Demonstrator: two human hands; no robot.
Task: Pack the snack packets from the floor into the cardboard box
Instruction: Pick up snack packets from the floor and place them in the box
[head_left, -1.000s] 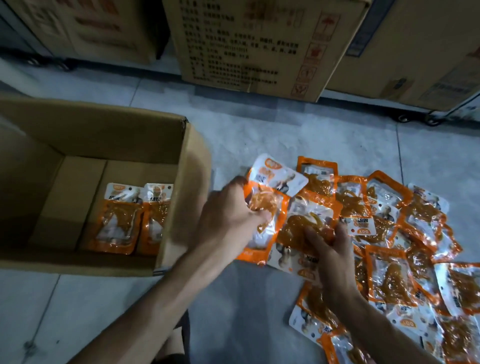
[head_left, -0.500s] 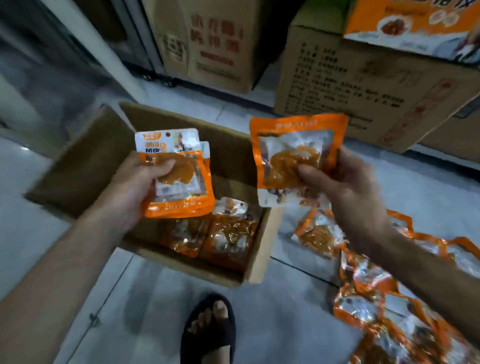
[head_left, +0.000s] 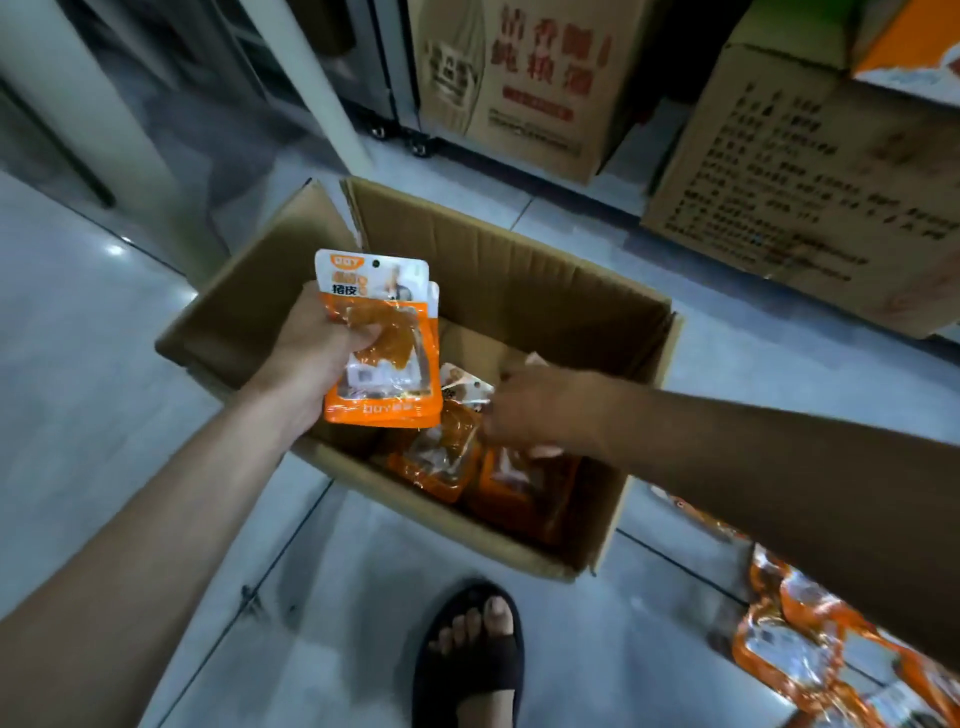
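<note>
The open cardboard box (head_left: 519, 249) stands on the tiled floor in front of me. My left hand (head_left: 311, 358) grips two stacked orange-and-white snack packets (head_left: 384, 374) upright over the box's left side. My right hand (head_left: 540, 410) reaches down into the box, palm down, and holds a snack packet (head_left: 514, 483) low against the packets lying on the bottom (head_left: 436, 462). Most of that packet is hidden under the hand. More orange packets (head_left: 810, 639) lie on the floor at the lower right, partly behind my right forearm.
My sandalled foot (head_left: 472, 654) stands just before the box's near wall. Large printed cartons (head_left: 524, 78) (head_left: 810, 197) stand behind and to the right of the box. A white post (head_left: 93, 119) rises at the far left, with wheeled racks beyond it.
Both hands lifted packets off the floor pile and carried them left to the box. My right hand has since dropped from above the box down into it; my left stays raised.
</note>
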